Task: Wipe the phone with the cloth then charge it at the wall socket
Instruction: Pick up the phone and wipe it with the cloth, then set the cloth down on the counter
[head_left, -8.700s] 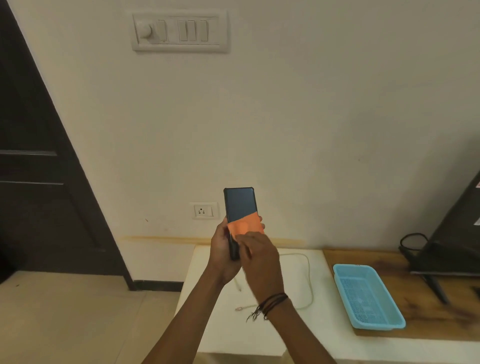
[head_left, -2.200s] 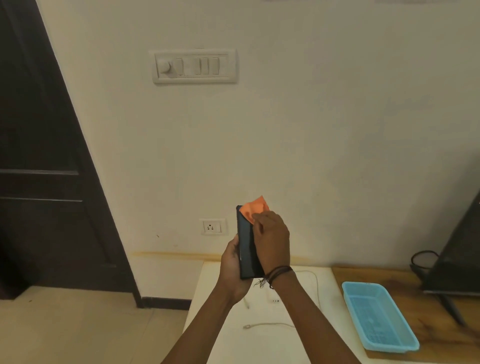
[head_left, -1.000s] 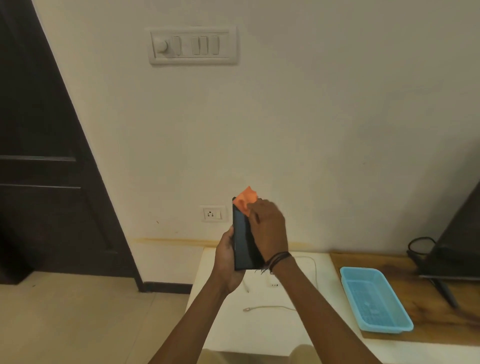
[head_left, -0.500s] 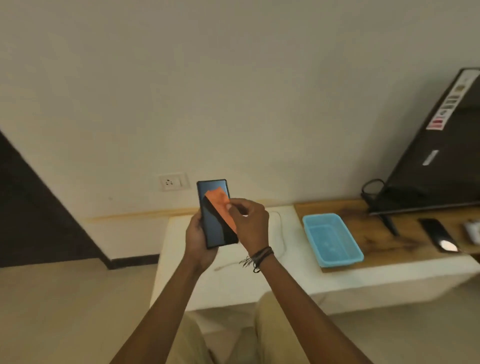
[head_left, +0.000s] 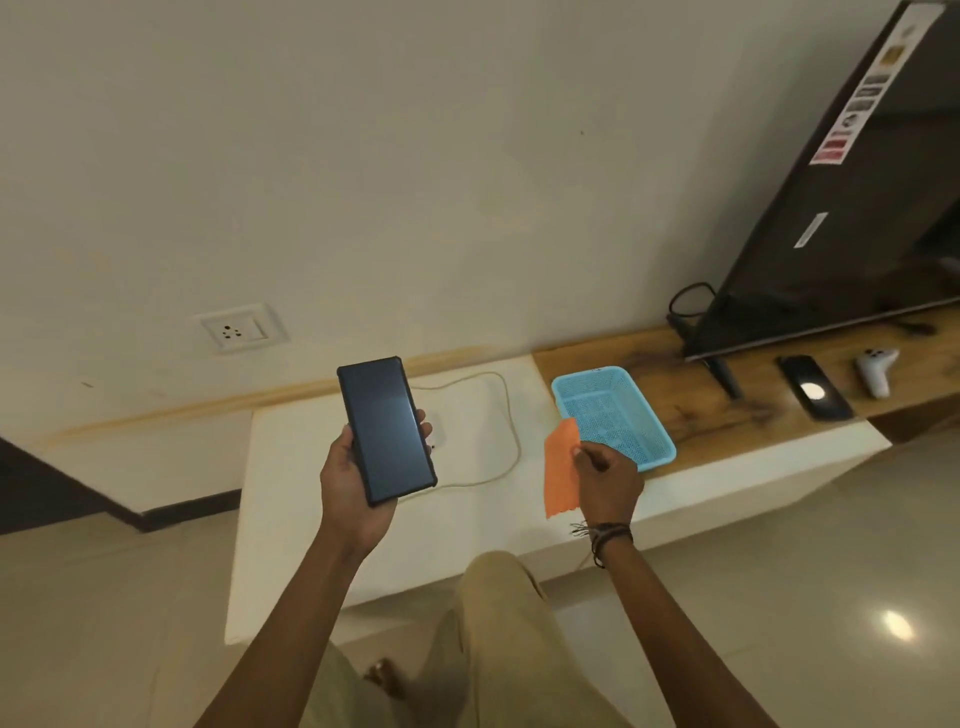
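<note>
Cloth (head_left: 561, 467) now off the screen and apart from phone (head_left: 385, 429), white ledge (head_left: 467, 525) below both, left hand (head_left: 358, 483) gripping phone upright, screen dark, right hand (head_left: 608, 480) pinching cloth beside blue basket (head_left: 613, 415), cable (head_left: 506, 415) on ledge, wall socket (head_left: 236, 328) empty

The wall socket (head_left: 236, 329) sat on bare wall, with open air between it and the raised phone (head_left: 386, 428). The white worktop (head_left: 291, 467) below lay open at its left part; a cable (head_left: 511, 415) looped across its middle. To the right, a blue basket (head_left: 657, 426) stood just beyond the cloth (head_left: 561, 475), and a television (head_left: 852, 218) blocked the far right.
</note>
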